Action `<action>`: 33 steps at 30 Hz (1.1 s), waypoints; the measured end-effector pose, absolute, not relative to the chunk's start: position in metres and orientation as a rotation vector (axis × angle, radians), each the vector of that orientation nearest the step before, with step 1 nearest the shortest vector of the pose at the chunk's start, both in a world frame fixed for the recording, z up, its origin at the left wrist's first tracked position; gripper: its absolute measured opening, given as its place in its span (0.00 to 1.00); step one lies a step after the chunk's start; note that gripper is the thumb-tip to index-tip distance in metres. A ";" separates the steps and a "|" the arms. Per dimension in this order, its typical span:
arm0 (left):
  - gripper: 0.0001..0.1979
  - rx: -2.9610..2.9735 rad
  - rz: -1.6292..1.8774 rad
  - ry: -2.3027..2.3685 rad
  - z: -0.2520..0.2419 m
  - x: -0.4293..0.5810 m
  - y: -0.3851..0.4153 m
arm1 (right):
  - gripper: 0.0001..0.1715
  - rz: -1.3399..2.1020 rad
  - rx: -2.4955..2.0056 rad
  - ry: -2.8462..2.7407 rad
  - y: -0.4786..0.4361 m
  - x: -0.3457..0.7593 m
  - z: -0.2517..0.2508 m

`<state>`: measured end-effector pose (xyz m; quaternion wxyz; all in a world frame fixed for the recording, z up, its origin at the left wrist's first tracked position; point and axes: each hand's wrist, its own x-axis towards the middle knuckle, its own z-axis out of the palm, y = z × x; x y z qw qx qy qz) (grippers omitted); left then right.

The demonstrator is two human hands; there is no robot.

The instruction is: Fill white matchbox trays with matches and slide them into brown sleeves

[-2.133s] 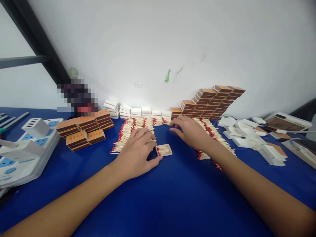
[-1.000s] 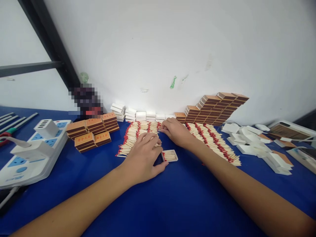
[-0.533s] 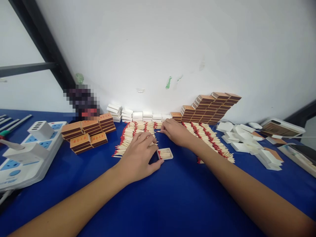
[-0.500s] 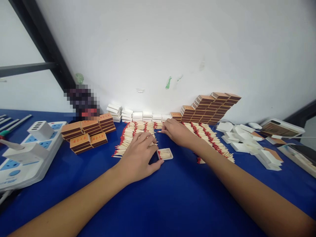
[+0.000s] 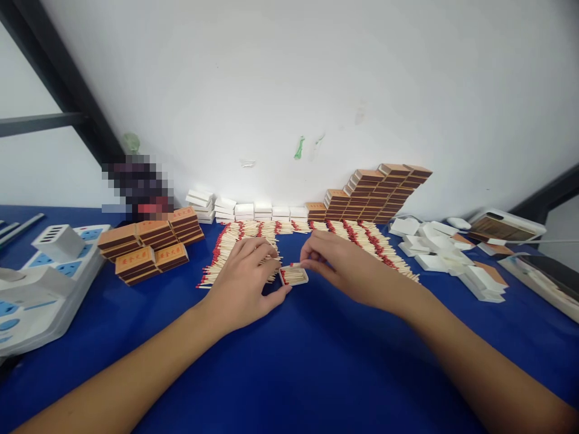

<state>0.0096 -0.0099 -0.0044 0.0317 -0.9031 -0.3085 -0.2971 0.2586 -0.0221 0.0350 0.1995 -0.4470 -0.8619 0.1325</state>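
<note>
A small white matchbox tray [image 5: 294, 276] with red-tipped matches in it lies on the blue table. My left hand [image 5: 244, 282] grips its left end between thumb and fingers. My right hand [image 5: 344, 267] hovers just right of the tray and pinches a match [image 5: 296, 264] over it. Rows of loose matches [image 5: 239, 241] lie behind my left hand, and more matches [image 5: 375, 244] stretch off to the right behind my right hand.
Orange matchboxes [image 5: 145, 241] are stacked at left, brown box sleeves [image 5: 375, 193] at the wall, white trays [image 5: 253, 210] between them, more white trays [image 5: 452, 256] at right. A white power strip [image 5: 40, 271] sits far left, a phone [image 5: 511, 226] far right.
My right hand came back from the far row of matches to the tray with a match pinched in it. My left hand stayed on the tray.
</note>
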 end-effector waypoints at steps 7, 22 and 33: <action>0.10 -2.754 -0.956 -0.943 -0.004 0.010 -0.013 | 0.08 0.251 -1.282 -2.513 -0.029 0.247 0.030; 0.11 -2.749 -0.969 -0.899 -0.005 0.010 -0.011 | 0.11 0.206 -1.315 -2.333 0.003 0.276 0.024; 0.12 -2.775 -0.949 -0.880 -0.009 0.011 -0.011 | 0.08 -0.096 -1.589 -2.336 0.057 0.321 0.000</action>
